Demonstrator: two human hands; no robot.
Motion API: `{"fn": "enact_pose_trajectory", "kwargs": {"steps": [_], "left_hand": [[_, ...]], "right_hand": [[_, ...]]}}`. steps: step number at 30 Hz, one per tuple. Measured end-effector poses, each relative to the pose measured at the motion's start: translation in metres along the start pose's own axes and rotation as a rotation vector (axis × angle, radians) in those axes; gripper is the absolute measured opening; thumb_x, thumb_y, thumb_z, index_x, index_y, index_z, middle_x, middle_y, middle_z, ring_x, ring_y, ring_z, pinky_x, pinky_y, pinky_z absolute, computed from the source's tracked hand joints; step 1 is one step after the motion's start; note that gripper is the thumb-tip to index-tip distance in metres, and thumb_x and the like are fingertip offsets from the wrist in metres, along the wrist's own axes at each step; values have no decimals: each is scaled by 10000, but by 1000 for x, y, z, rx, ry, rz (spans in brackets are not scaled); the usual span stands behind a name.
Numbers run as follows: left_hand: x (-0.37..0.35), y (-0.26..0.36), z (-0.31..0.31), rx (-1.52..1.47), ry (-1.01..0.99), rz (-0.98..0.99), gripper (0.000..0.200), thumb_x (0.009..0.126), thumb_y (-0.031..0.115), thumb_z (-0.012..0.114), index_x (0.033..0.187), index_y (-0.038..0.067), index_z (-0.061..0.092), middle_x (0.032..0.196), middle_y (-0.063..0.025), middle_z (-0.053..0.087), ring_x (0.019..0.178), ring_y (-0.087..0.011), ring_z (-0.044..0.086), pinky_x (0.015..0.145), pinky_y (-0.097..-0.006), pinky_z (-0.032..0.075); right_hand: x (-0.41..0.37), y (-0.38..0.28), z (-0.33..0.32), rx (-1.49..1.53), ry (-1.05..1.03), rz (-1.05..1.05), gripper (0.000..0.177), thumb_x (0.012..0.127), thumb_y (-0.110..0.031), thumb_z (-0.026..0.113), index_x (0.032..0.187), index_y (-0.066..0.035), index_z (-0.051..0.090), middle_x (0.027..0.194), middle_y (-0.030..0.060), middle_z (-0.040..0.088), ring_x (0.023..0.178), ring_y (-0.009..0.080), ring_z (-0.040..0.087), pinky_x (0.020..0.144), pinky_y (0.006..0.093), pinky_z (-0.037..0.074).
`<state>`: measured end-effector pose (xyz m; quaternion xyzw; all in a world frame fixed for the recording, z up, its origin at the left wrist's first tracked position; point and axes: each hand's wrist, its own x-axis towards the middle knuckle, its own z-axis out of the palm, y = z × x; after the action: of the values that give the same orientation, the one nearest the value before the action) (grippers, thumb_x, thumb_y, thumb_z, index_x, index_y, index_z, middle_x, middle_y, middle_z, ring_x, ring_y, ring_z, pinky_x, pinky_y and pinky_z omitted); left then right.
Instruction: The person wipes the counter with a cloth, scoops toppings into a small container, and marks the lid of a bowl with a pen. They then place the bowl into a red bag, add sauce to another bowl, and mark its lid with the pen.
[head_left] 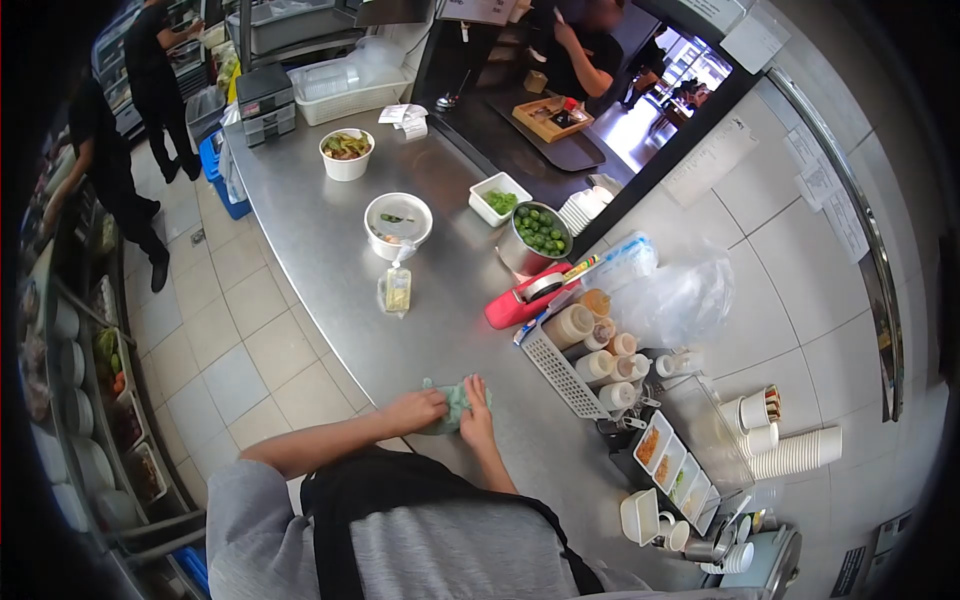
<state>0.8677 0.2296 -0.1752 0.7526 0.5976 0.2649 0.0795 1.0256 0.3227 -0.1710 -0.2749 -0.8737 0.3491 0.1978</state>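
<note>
"Gray shirt [450, 550] and black apron [395, 478] fill the bottom of the frame. What are the fingers doing above them?"

"Those of the left hand [425, 408] curl over the green cloth [454, 405], lower middle of the frame; whether they grip or only press cannot be told. Those of the right hand [478, 420] lie straight and close together along the cloth's other side, wrapped around nothing."

"Which step is it, then?"

"Most likely wiping the counter [300, 215], or bunching the cloth for a wipe; the view doesn't settle which."

"And the next move calls for what?"

"Probably even pressure under both hands, with care at the counter's edge, just left of them. Farther up, near the middle, a small clear bag [397, 292] stands by a white bowl [382, 247]; a long push could bump it."

"Anything to the right?"

"A red tape dispenser [512, 310] and a gray basket [563, 372] of bottles, both apart from the cloth. Beyond, upper middle, sits a pot [517, 255] of round green fruit."
</note>
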Motion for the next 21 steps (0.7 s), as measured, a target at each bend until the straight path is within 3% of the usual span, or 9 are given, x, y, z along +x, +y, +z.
{"fn": "enact_pose_trajectory", "kwargs": {"steps": [5,6,8,10,12,14,16,19,21], "left_hand": [[26,7,-3,-36,146,-340,301,707,203,647,940,29,569,901,-125,589,727,-310,606,601,-375,513],[19,2,-1,-32,212,-343,363,680,190,684,980,32,558,972,-135,588,802,-311,602,650,-384,503],[-1,13,-60,-97,300,-257,415,676,165,701,1030,16,542,1033,-159,554,932,-333,556,777,-407,463],[-38,20,-93,121,512,-543,435,712,138,687,1089,0,519,1119,-194,496,1061,-360,466,899,-432,385],[-94,-17,-71,94,913,-879,427,751,112,650,1132,-12,499,1184,-218,454,1110,-386,412,943,-450,340],[-140,-61,-39,198,993,-1082,409,766,68,618,1148,-13,496,1215,-226,438,1116,-391,408,945,-457,330],[-159,-104,14,224,764,-984,440,784,141,605,1179,-11,486,1244,-229,437,1162,-397,382,981,-460,301],[-122,-152,83,-530,257,-765,545,796,332,548,1264,67,462,1286,-144,464,1275,-386,283,1057,-504,191],[-103,-157,116,-373,-74,-651,544,796,331,548,1264,68,462,1287,-143,463,1276,-385,282,1057,-505,190]], "right_hand": [[60,-29,18,156,148,211,609,881,-239,447,1411,-54,209,1439,214,227,1350,382,130,1081,457,126],[69,-24,29,-1,172,194,666,887,-360,452,1424,-81,173,1444,210,212,1348,386,130,1069,493,134],[77,-29,29,-268,176,87,680,879,-384,456,1425,-89,176,1448,207,202,1347,391,130,1053,527,144],[84,-39,32,-410,152,31,711,862,-422,468,1423,-89,185,1452,201,191,1340,399,144,1025,574,167],[86,-35,36,-418,165,51,715,852,-418,477,1418,-81,198,1450,198,195,1337,392,160,1027,563,182],[84,-43,27,-400,133,48,714,838,-392,505,1411,-75,218,1445,196,207,1334,384,175,1036,547,181],[82,-43,23,-368,131,50,710,832,-380,521,1410,-87,230,1450,185,202,1344,368,156,1047,529,163],[82,-47,25,-348,129,70,688,824,-346,540,1403,-102,260,1449,170,216,1347,351,161,1052,512,164],[81,-49,25,-340,126,77,666,819,-322,548,1395,-113,287,1443,157,238,1343,341,178,1052,506,173]]}}
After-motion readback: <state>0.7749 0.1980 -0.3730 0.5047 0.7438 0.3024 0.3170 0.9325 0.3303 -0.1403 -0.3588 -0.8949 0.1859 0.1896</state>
